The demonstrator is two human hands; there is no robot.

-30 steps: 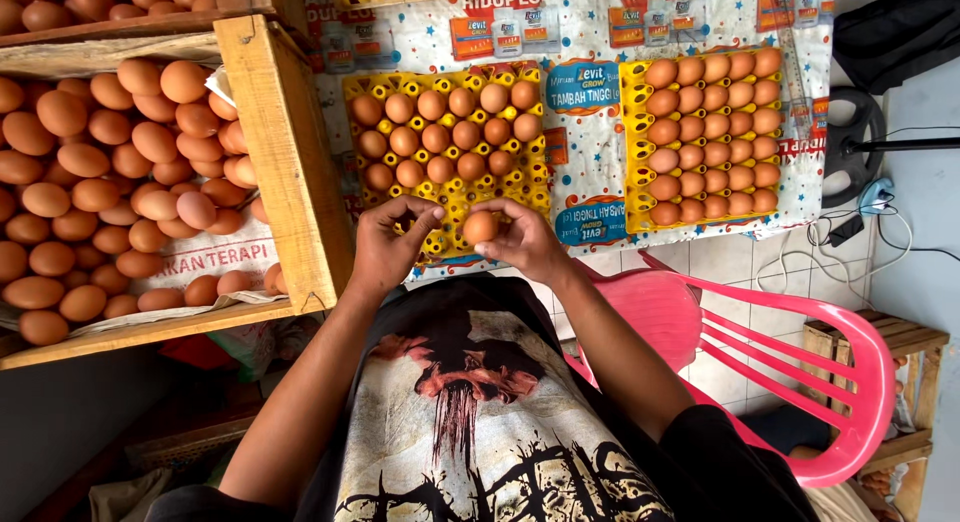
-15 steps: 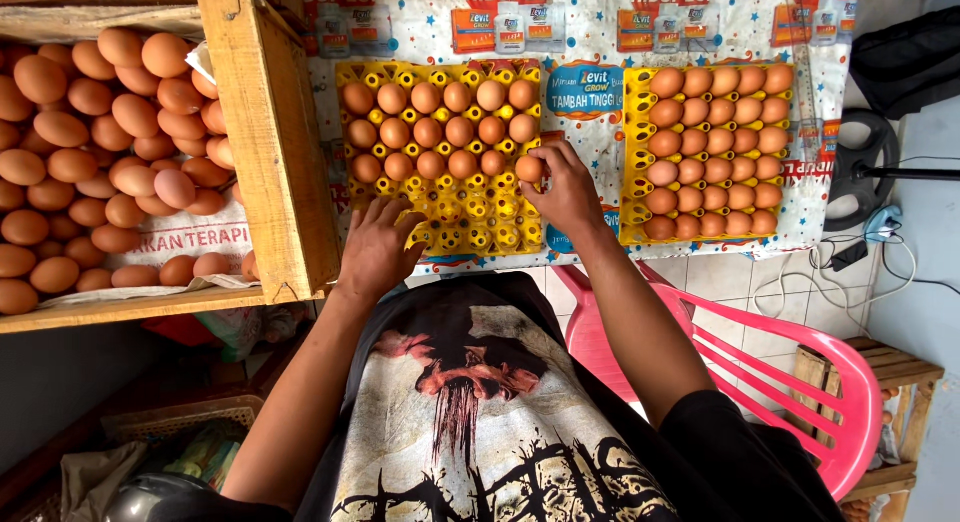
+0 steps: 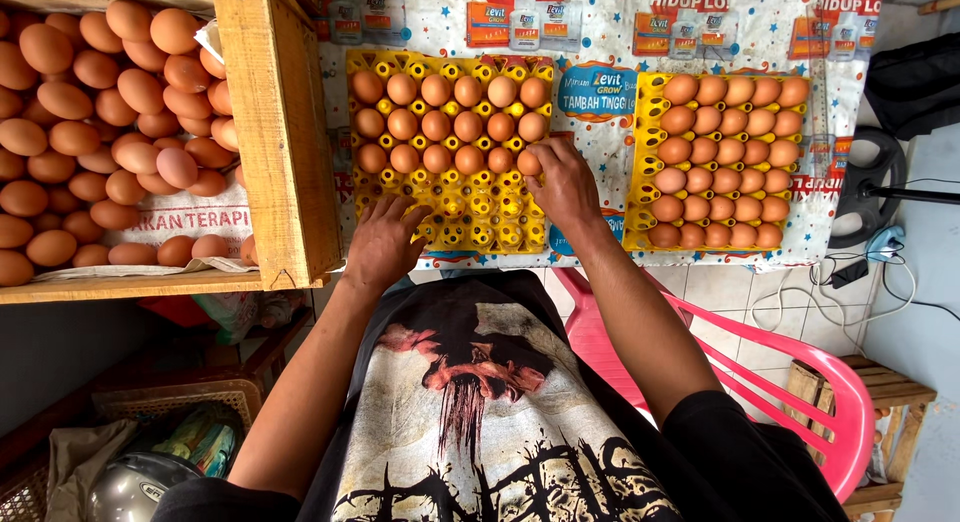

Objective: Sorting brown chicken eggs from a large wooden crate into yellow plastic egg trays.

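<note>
The work surface is a table covered in a printed cloth (image 3: 600,22) with stars and small product pictures; below its near edge are pale floor tiles, and a grey wall sits to the right. All places below are given relative to the half-filled yellow tray (image 3: 450,147).

Left of the tray: a big wooden crate (image 3: 280,132) piled with loose brown eggs (image 3: 90,132), too many to count, lying on printed paper. Its thick front post stands just beside the tray's left edge.

Below the tray, toward the viewer: the person's lap in a black printed shirt, and a pink plastic chair (image 3: 800,382) to the lower right. A helmet (image 3: 135,487) lies on the floor at far lower left. Far right of the tray: a wooden stool and white cables.

Right of the tray, with a strip of cloth between: a second yellow tray (image 3: 725,157), full, about thirty eggs in five columns.

The half-filled tray holds three filled rows, roughly seventeen eggs; its two near rows of cups are bare.

Right hand (image 3: 565,187): fingers curled around one brown egg (image 3: 528,163) at the right end of the third row, egg touching the tray. Left hand (image 3: 385,242): loosened, fingers spread flat on the tray's near left corner, holding nothing.
</note>
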